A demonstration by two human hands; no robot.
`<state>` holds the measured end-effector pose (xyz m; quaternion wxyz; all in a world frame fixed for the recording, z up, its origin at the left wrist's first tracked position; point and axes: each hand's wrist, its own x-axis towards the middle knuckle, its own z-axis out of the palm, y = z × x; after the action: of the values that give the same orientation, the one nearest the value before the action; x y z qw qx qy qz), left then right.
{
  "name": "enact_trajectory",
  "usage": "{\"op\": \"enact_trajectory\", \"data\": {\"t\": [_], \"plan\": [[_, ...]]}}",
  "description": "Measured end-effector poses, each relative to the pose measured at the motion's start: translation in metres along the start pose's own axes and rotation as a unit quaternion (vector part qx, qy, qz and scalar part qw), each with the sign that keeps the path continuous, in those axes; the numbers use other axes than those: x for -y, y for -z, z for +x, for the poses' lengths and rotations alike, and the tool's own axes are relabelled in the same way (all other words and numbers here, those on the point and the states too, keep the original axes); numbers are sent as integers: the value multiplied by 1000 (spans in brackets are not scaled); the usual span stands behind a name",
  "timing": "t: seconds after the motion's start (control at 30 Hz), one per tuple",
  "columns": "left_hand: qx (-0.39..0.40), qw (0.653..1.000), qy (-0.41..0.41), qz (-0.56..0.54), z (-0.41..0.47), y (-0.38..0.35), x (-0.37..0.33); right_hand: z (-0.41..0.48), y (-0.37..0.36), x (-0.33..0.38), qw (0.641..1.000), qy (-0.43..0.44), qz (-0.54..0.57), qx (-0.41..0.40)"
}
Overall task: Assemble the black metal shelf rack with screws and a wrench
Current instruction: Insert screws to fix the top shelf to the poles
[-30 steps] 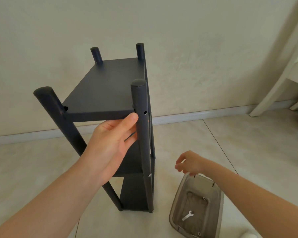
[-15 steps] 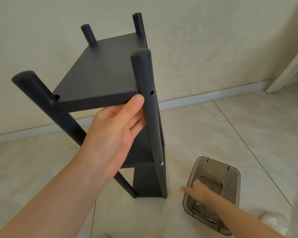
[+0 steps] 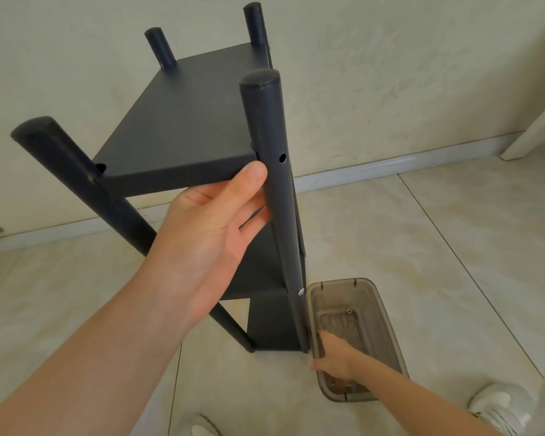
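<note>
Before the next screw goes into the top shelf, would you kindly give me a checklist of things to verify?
1. Rack steadied by the left hand: ok.
2. Post hole at the top shelf empty and facing outward: ok.
3. Lower screw fitted: ok.
4. Spare screw lying in the tray: ok.
5. Right hand, inside the tray, holding a screw: cannot tell.
6. Wrench in sight: not ok.

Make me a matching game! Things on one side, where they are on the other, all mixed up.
Things: 1 left hand; 2 right hand; 3 silver screw; 4 empty hole.
Places: A inside the brown tray; B in the post by the middle shelf; C gripping the top shelf's corner; D in the post by the top shelf.
Pairs: 1-C, 2-A, 3-B, 4-D.
</note>
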<state>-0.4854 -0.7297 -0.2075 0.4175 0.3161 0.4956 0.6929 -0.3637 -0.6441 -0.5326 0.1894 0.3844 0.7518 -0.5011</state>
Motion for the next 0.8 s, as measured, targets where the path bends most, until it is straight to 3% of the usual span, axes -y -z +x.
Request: {"op": "enact_trajectory", "data": {"t": [0.17, 0.23, 0.33, 0.47, 0.8], "plan": [[-5, 1000, 7, 0, 0, 1, -1, 5, 18, -13, 995, -24, 92, 3], [-5, 1000, 7, 3, 0, 1, -1, 7, 28, -25, 993, -51, 103, -33], [-5, 1000, 6, 6, 0, 1, -1, 14, 34, -49, 995, -77, -13, -60], [-6, 1000, 7, 8, 1, 3, 0, 17, 23, -65, 987, -94, -129, 6], [-12, 1000, 20, 16, 1, 5, 1, 31, -5, -60, 972, -65, -215, 75]]}}
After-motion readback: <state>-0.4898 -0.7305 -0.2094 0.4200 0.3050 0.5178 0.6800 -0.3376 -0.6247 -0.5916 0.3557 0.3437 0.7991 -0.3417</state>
